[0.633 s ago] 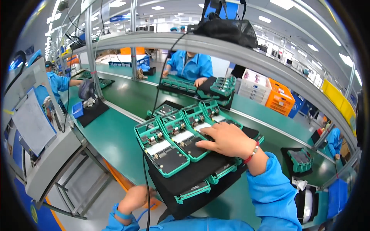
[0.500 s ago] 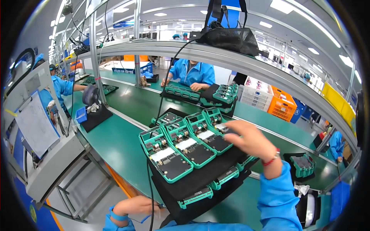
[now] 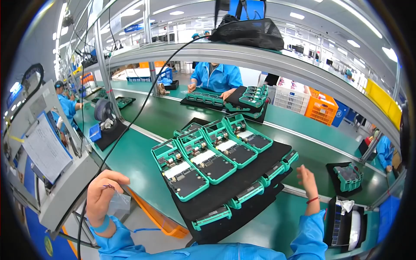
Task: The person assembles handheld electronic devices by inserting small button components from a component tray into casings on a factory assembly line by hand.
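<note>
Several green-framed electronic housings with dark boards and white strips [image 3: 216, 162] lie side by side on a black mat [image 3: 203, 203]. Below that mat, more green housings [image 3: 247, 195] show along the near edge, over another black mat. My left hand [image 3: 103, 195] is raised left of the stack, fingers loosely bent, with nothing visible in them. A black cable [image 3: 112, 152] hangs from the overhead shelf and runs down close along that hand's outer side; whether they touch is unclear. My right hand [image 3: 307, 181] is raised just off the stack's right end, fingers apart, holding nothing.
Metal rails [image 3: 260, 60] frame the green bench [image 3: 130, 151]. Across it a person in blue works at green housings [image 3: 206, 99]. A clipboard [image 3: 47, 143] stands left, an orange bin [image 3: 160, 216] below the edge. Right are another housing [image 3: 348, 175] and a black tray [image 3: 338, 223].
My left hand has risen and moved left from the stack's near edge, and the cable has swung left. My right hand has left the rightmost housing and drawn back to the right.
</note>
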Tool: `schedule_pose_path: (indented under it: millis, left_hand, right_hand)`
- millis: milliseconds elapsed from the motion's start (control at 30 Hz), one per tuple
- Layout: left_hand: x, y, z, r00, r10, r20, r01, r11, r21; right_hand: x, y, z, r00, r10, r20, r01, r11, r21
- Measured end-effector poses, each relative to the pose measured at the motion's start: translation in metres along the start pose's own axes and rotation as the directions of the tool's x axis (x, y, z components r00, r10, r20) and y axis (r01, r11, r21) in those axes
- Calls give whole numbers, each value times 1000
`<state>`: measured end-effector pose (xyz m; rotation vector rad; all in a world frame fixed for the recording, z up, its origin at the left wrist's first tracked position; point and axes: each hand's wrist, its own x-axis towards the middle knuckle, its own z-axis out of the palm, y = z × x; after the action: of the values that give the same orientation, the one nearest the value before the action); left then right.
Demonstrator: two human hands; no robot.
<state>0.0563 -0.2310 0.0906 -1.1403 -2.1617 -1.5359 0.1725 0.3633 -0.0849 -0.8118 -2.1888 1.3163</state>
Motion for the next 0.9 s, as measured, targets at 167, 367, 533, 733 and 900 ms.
schedule_pose_path:
  millis: [167, 367, 533, 733, 900]
  left_hand:
    - [8, 85, -1, 970, 145, 198, -174, 975, 139]
    - [16, 177, 69, 360, 386, 849, -204, 921, -332]
    - [-16, 156, 153, 123, 310, 943, 213, 920, -330]
    - [-88, 68, 157, 367, -391, 844, 680, 732, 44]
    - [-154, -40, 144, 484, -861, 155, 779, 343, -525]
  right_hand:
    - [-7, 45, 24, 974, 122, 191, -131, 991, 34]
    - [-14, 64, 51, 934, 96, 345, -162, 972, 168]
    - [-19, 52, 63, 898, 83, 433, -219, 936, 275]
    - [-19, 51, 52, 854, 86, 513, -168, 979, 117]
    - [-16, 74, 51, 761, -164, 628, 14, 972, 236]
